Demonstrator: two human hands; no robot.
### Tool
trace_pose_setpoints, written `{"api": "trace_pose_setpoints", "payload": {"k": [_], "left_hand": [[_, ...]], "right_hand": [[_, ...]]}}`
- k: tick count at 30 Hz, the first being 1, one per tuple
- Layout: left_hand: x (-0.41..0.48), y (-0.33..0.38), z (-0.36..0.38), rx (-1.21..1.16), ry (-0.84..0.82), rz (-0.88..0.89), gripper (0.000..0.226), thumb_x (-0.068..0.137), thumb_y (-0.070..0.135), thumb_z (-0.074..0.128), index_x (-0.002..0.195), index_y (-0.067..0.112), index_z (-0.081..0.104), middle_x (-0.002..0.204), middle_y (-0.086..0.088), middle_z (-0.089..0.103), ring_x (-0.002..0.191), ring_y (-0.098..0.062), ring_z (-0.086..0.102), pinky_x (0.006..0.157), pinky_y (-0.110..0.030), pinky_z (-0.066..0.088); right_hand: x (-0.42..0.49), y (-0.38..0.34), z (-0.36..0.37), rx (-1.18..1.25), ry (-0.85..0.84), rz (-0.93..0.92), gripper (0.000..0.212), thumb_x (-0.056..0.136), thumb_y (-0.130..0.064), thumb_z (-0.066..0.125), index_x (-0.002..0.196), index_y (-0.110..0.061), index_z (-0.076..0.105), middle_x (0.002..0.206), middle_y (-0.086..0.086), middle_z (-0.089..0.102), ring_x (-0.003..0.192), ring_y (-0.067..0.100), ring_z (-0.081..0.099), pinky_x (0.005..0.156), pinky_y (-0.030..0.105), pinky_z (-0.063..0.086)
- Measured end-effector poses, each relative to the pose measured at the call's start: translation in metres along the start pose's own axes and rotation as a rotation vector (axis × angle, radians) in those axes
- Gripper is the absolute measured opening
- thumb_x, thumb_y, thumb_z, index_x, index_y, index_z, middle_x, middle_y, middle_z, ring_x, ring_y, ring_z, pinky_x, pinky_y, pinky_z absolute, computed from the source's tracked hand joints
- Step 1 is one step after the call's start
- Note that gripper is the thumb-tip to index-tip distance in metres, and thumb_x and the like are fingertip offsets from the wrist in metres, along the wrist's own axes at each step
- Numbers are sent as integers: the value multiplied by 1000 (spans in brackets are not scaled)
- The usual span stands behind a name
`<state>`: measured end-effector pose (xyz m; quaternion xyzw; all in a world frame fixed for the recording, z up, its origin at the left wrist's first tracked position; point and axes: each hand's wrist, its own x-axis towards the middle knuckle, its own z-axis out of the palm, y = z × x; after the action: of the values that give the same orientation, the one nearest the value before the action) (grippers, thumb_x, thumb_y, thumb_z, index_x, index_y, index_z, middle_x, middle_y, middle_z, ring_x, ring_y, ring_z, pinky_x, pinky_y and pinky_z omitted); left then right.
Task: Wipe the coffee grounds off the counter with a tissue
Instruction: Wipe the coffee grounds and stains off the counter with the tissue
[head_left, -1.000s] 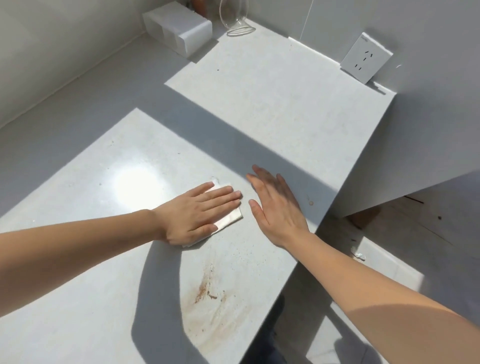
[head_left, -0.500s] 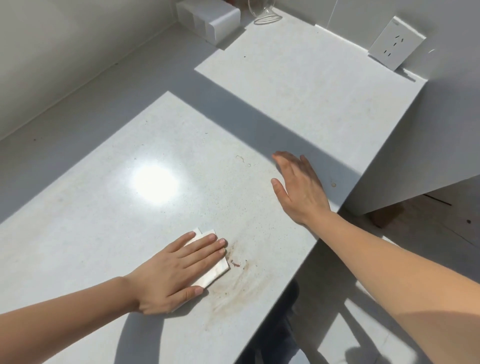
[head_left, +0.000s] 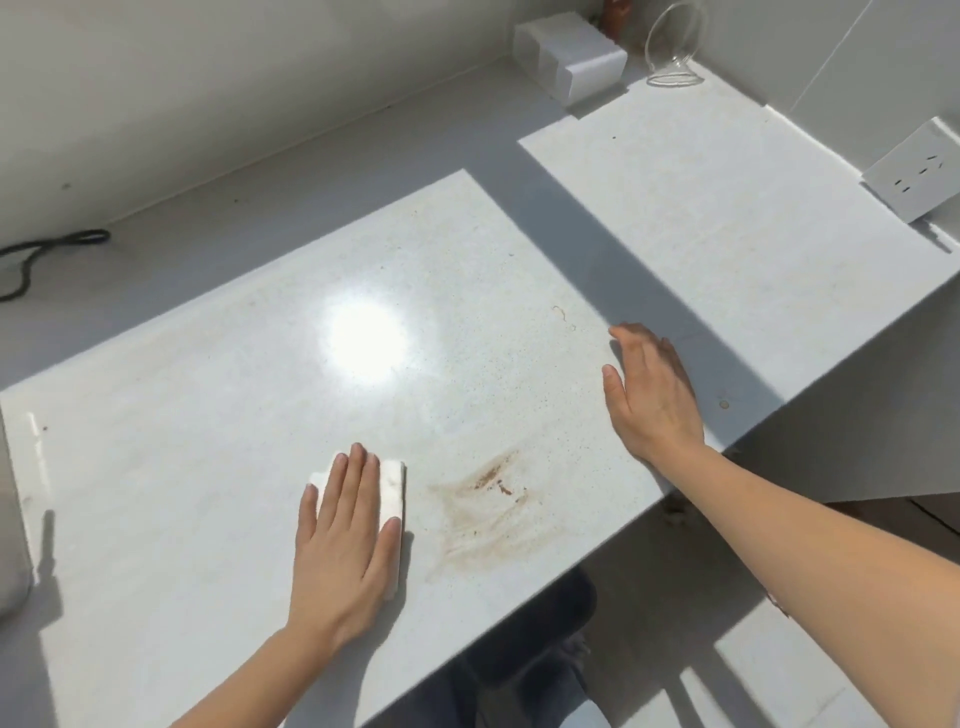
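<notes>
Step in hand, by judgement: wiping under way, not finished. Pressing a folded white tissue (head_left: 393, 486) flat to the bench (head_left: 208, 467) with the left grip (head_left: 343, 525), palm down, fingers straight and side by side, nothing pinched or curled round. Tissue located near the front of the bench, mostly under the palm, showing only past the fingertips and along the thumb side.

Keeping the right grip (head_left: 657, 400) open and empty, fingers relaxed, at the bench surface close to its right front edge. Cannot tell for certain whether touching or just above.

Noted a brown smear of coffee grounds (head_left: 488, 499) just right of the tissue, apart from it, between the two grips. Darker specks in its upper part, with faint streaks running toward the front edge. Noted also fine scattered specks further back, toward the right grip.

At the back corner, well apart from the work: a white tissue box (head_left: 569, 57) and a clear glass (head_left: 675, 47).

Next move, by judgement: sliding the tissue rightward across the smear under firm, flat pressure, then drawing the grounds together instead of pushing them over the front edge. Likely calls for repeat passes, and possibly a clean face of the tissue.
</notes>
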<state>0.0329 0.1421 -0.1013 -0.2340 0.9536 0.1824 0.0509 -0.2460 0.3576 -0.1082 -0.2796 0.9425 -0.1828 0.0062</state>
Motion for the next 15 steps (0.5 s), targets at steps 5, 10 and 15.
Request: {"api": "trace_pose_setpoints", "payload": {"k": [5,10,15], "left_hand": [[-5,16,12,-66,120,-227,65,91,49,1,149,21,-5,159,9,-8,145,-5,-16,119,-36,-8],[3,52,25,-16,95,-189,66,91,49,0,150,21,-9,159,7,-14,143,-6,-23,119,-36,-12],[16,124,52,-49,100,-153,64,91,48,-1,147,23,-17,157,8,-21,141,-6,-28,115,-34,-20]], "right_hand": [[2,-1,-2,0,-51,-1,40,98,-30,37,134,-13,38,140,13,43,125,32,42,106,48,37],[2,1,-3,3,-62,-34,39,97,-27,40,132,-11,41,140,16,40,128,35,38,107,50,35],[2,2,-3,-5,-82,-49,39,97,-29,39,132,-10,42,141,17,37,130,35,37,105,52,36]]}}
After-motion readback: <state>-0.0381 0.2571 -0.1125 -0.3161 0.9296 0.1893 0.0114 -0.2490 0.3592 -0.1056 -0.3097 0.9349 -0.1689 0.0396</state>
